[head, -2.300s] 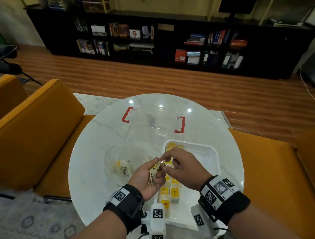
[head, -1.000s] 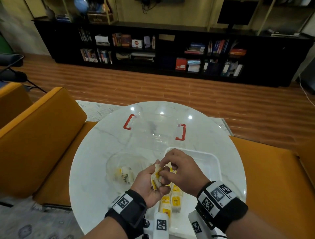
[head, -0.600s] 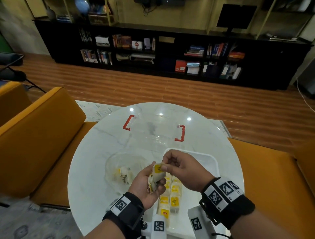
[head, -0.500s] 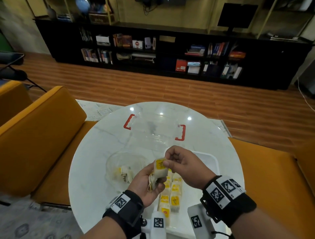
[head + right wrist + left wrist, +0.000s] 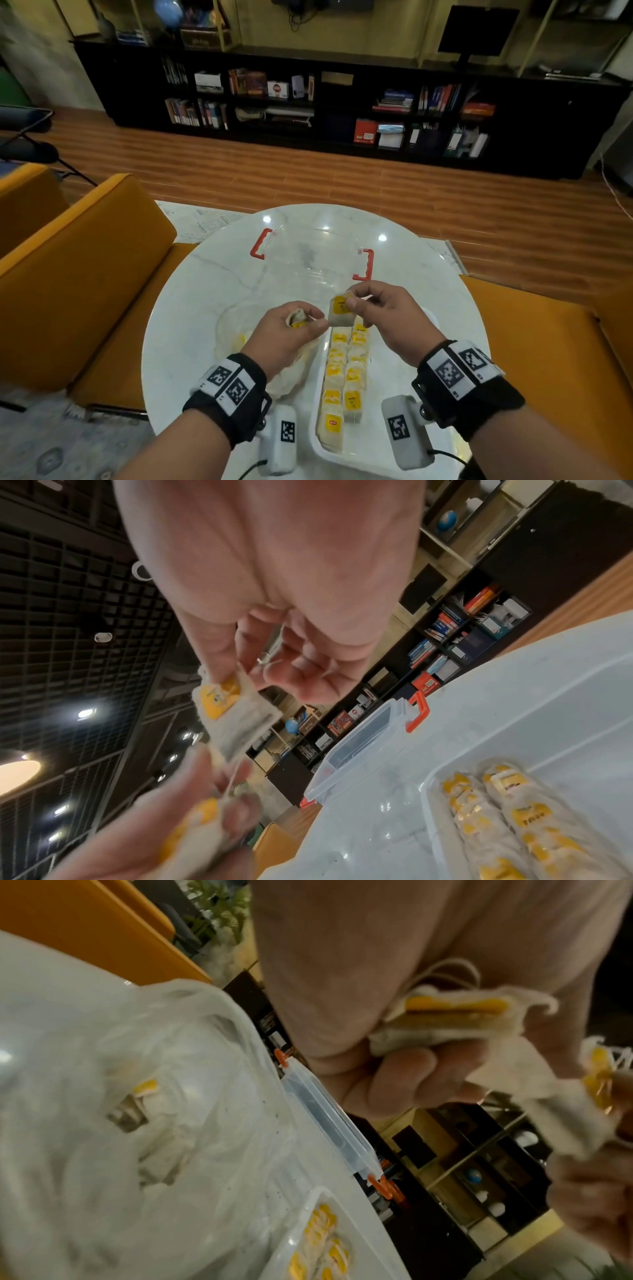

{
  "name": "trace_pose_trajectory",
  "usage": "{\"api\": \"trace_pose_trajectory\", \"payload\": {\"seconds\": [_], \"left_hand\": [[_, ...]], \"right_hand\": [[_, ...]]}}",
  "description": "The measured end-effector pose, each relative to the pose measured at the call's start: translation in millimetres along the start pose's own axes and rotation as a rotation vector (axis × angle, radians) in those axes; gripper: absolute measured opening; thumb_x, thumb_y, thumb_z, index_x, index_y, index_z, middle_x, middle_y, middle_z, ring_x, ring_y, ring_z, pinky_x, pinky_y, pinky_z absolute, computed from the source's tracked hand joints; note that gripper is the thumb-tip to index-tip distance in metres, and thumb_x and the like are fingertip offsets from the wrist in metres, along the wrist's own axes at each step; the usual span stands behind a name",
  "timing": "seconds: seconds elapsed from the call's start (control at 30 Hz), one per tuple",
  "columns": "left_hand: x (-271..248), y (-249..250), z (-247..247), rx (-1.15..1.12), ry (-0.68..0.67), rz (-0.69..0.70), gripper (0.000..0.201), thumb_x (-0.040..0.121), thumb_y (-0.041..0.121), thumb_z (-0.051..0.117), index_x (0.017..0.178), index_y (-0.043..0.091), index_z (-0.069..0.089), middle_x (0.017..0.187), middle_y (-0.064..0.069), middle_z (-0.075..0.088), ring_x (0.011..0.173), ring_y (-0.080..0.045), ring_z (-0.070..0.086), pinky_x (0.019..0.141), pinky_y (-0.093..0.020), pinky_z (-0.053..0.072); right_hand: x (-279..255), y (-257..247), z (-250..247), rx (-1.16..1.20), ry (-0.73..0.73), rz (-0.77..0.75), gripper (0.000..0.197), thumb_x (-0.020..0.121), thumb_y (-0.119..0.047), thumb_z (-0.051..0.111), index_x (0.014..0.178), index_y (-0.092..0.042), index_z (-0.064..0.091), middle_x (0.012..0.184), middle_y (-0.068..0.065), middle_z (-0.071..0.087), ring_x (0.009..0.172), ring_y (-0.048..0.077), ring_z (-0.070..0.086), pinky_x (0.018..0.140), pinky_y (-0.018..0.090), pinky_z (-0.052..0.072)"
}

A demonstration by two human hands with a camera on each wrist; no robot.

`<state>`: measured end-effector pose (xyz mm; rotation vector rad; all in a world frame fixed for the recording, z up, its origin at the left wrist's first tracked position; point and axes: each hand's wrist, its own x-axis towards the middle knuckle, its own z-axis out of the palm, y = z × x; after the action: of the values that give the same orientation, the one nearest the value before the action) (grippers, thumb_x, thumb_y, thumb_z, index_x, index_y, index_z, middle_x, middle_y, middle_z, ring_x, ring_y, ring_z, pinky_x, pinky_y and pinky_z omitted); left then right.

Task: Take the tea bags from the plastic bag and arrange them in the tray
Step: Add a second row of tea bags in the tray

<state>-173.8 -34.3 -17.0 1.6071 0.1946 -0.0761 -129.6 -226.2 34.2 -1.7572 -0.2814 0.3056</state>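
Tray (image 5: 404, 455) nearest me already carries two rows of tea bags (image 5: 344, 373), its right side bare. Above it my right hand (image 5: 383, 317) pinches one tea bag (image 5: 339, 310) by its yellow tag, fingers (image 5: 352, 303) clamped; my left hand (image 5: 286, 334) curls round a small bunch of tea bags (image 5: 297, 317). Beyond my left wrist, on the tabletop (image 5: 178, 325), the plastic bag (image 5: 236, 329) holds a few more, so I judge the job past halfway. Farthest sits a clear box (image 5: 311, 257).

No legible text on the tea bags' (image 5: 345, 377) yellow tags.
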Motion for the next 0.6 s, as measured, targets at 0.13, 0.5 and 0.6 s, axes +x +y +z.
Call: {"api": "trace_pose_trajectory", "payload": {"seconds": [0.13,0.5,0.6], "left_hand": [[-1,-12,3,0.252,-0.106,-0.083,0.006,0.08,0.03,0.074,0.079,0.026,0.069,0.057,0.012,0.056,0.043,-0.008,0.042,0.05,-0.023,0.036],[-4,-10,7,-0.13,-0.078,-0.24,0.008,0.091,0.009,0.064,0.083,0.008,0.066,0.064,-0.008,0.054,0.049,-0.019,0.05,0.046,-0.024,0.04],[-4,-1,4,-0.184,-0.078,-0.222,0.008,0.093,0.003,0.059,0.085,0.004,0.062,0.063,-0.011,0.057,0.05,-0.025,0.058,0.044,-0.026,0.044]], "right_hand": [[0,-4,2,0.145,0.016,0.005,0.011,0.086,-0.015,0.066,0.076,-0.02,0.066,0.087,0.03,0.063,0.074,0.039,0.055,0.069,0.033,0.042],[-6,21,3,0.11,0.062,0.075,0.009,0.094,-0.005,0.056,0.088,-0.008,0.062,0.064,-0.006,0.06,0.055,0.009,0.05,0.061,0.021,0.046],[-8,24,-1,0.124,0.108,0.081,0.009,0.094,-0.006,0.056,0.089,-0.01,0.063,0.071,-0.005,0.064,0.061,0.006,0.056,0.059,0.018,0.045]]}}
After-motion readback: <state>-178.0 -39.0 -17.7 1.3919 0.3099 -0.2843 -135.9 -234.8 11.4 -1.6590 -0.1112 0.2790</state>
